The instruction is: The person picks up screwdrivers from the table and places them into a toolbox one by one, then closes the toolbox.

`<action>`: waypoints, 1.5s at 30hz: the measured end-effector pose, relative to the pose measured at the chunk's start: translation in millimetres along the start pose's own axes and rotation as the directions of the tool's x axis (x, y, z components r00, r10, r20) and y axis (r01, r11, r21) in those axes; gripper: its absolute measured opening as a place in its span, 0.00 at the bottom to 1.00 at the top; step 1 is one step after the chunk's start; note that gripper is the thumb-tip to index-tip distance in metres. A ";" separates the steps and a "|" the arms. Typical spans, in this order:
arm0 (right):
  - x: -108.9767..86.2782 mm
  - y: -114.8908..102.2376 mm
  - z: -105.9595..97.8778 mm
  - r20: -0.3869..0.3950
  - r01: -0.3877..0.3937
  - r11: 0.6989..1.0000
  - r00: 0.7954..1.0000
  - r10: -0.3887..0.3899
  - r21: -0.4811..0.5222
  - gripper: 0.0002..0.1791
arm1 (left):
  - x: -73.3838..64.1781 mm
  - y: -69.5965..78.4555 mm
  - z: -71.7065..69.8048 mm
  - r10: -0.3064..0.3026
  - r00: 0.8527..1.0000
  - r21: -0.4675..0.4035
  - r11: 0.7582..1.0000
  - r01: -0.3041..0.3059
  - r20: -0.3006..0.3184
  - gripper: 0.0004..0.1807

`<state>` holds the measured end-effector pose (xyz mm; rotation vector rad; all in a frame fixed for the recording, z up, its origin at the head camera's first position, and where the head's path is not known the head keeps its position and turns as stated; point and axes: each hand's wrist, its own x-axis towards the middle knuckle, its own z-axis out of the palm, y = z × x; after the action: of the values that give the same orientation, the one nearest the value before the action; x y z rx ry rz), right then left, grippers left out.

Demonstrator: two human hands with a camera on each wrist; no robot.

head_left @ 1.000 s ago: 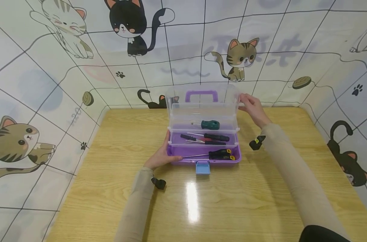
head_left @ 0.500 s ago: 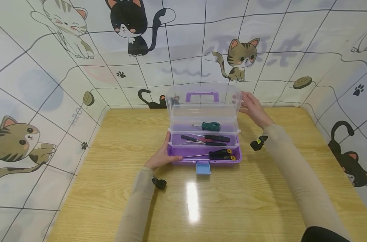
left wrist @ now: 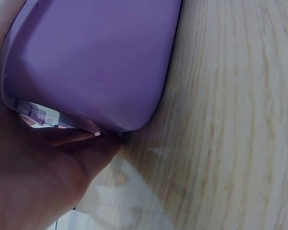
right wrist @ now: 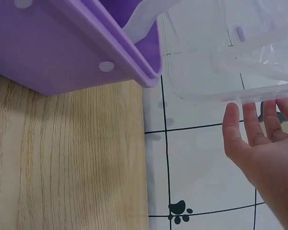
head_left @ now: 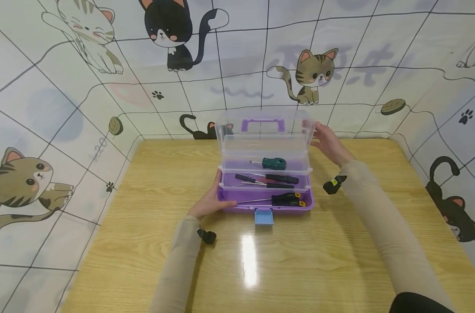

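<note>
Bracing the purple toolbox point(head_left: 265, 204), left hand point(head_left: 209, 202) hides any lettering.

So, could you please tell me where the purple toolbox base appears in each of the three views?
Head: the purple toolbox base sits mid-table, centre of the picture, under the clear trays.
Left wrist: its corner fills the upper left, with the left hand against it.
Right wrist: its side wall takes the upper left.
Shared landmark: the wooden table beneath it.
</note>
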<state>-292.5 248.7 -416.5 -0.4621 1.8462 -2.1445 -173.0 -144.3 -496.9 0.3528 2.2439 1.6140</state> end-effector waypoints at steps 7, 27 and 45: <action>-6.3 -5.0 -1.4 0.019 -0.003 0.999 1.000 0.004 -0.038 0.26 | -2.1 10.3 0.4 0.049 0.999 -0.018 0.999 -0.048 0.017 0.69; -23.6 -5.8 5.3 0.152 0.102 0.990 0.985 -0.086 -0.102 0.34 | -9.4 14.4 -42.5 0.020 1.000 0.021 1.000 -0.021 0.017 0.49; -38.5 -6.7 3.8 0.179 0.106 0.989 0.980 -0.086 -0.106 0.32 | 21.3 74.0 -80.5 0.089 0.996 0.090 0.992 -0.086 -0.031 0.41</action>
<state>-255.8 262.0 -411.7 -0.7539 1.8898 -1.9918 -226.6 -181.4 -406.6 0.4551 2.3617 1.5782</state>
